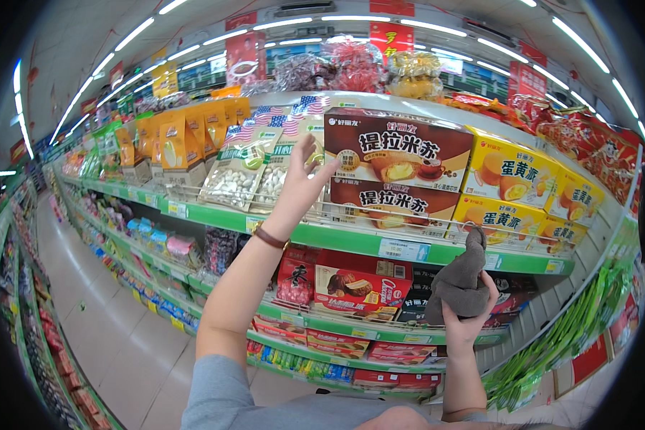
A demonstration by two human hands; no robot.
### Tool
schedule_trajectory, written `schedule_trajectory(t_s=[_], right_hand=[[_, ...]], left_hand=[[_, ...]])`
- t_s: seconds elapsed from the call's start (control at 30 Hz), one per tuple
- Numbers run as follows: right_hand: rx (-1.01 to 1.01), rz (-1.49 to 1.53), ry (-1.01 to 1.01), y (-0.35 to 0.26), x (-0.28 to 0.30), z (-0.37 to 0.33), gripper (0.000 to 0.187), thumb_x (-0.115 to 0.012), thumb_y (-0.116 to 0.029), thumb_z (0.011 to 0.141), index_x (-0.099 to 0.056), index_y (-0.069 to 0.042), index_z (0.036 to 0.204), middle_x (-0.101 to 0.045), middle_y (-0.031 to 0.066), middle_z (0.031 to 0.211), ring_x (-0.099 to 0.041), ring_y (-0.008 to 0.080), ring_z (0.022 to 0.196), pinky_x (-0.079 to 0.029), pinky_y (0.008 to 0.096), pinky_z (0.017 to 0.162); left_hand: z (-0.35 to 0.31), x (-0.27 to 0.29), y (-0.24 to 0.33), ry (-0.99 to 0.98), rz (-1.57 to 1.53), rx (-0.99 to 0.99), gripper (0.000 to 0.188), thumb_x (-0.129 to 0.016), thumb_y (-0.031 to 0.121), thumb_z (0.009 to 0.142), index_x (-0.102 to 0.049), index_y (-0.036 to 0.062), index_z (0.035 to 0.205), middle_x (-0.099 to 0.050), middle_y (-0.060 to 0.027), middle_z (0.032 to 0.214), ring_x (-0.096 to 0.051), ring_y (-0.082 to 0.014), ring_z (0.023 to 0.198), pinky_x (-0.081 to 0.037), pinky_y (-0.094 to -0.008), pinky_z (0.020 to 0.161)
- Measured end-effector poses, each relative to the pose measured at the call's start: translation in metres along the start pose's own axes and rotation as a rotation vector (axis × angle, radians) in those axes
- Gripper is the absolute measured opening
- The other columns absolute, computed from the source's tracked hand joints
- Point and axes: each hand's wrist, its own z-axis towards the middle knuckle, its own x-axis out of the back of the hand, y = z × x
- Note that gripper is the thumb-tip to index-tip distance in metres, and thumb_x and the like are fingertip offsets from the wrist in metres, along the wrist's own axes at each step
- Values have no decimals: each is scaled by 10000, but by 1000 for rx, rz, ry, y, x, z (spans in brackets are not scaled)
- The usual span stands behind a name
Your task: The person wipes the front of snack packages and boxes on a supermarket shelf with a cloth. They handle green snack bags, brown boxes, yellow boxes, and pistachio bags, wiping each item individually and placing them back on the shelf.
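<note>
My left hand (304, 175) is raised to the top shelf, fingers spread and holding nothing. Its fingertips overlap the left end of a brown snack box (401, 150); whether they touch it I cannot tell. Beneath that box lies a second brown box (387, 204) of the same design. In my right hand (473, 312) is a bunched dark grey cloth (457, 283), held up before the lower shelf. Just left of my left hand stand pale green and white bags of nuts (240, 172).
Yellow boxes (509, 175) are stacked at the right end of the top shelf, behind a thin wire rail. A green price strip (337, 236) runs along its edge. Red boxes (362, 290) sit one shelf down. Green leafy bundles (552, 344) lean at the right. A tiled aisle (122, 337) runs left.
</note>
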Motion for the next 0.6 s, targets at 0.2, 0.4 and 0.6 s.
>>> schedule_trajectory(t_s=[0.2,0.4,0.6], right_hand=[[-135,-24,23,-30,-28,-32,739,-723,33,738,-335,-83,1356,-438,111,1289,-481,227,1188,-381,372,1019],[-234,-34,121,-52,-41,-59,735,-710,53,733,-341,-75,1356,-436,111,1297,-487,223,1182,-387,365,1017],[-146,-160,198,-67,-54,-68,758,-723,21,724,-332,-50,1370,-427,113,1305,-477,225,1190,-375,375,1028]], left_hand=[[29,-5,12,-326,-188,294,755,-719,307,846,-315,-30,1386,-515,-169,1291,-514,-215,1178,-400,-340,1007],[37,-1,3,-268,-372,204,690,-812,206,755,-406,-34,1259,-577,-130,1172,-569,-177,1072,-452,-302,937],[-22,25,39,-51,-560,83,546,-721,94,812,-409,17,1253,-565,-100,1187,-570,-174,1073,-472,-309,919]])
